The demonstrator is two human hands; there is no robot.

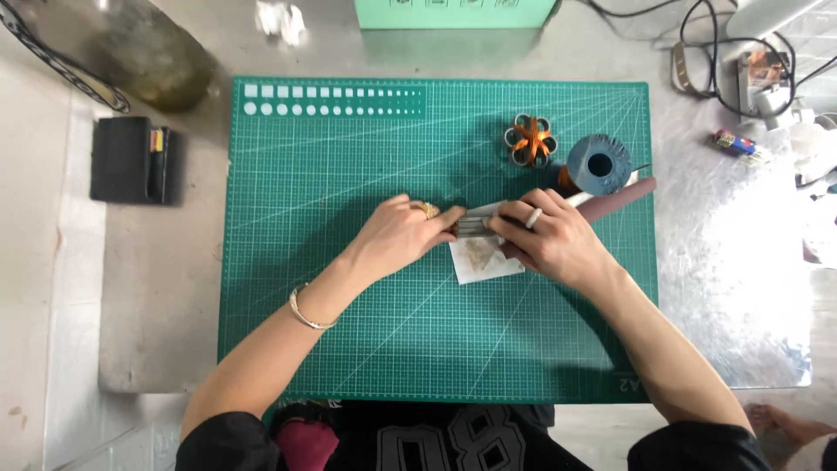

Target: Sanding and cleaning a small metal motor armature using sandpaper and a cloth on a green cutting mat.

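My left hand and my right hand meet at the middle of a green cutting mat. Between their fingertips they pinch a small flat grey strip piece. Under it lies a white square of paper with a brownish smear. My right hand also grips a long tool with a maroon handle that sticks out to the right. Just behind the hands stand a blue-grey spool and a small flower-shaped piece of grey rings tied with orange thread.
The mat lies on a shiny metal tabletop. A black case sits to the left, a mint green box at the back, and cables and small gadgets at the back right. A bare foot shows at the lower right.
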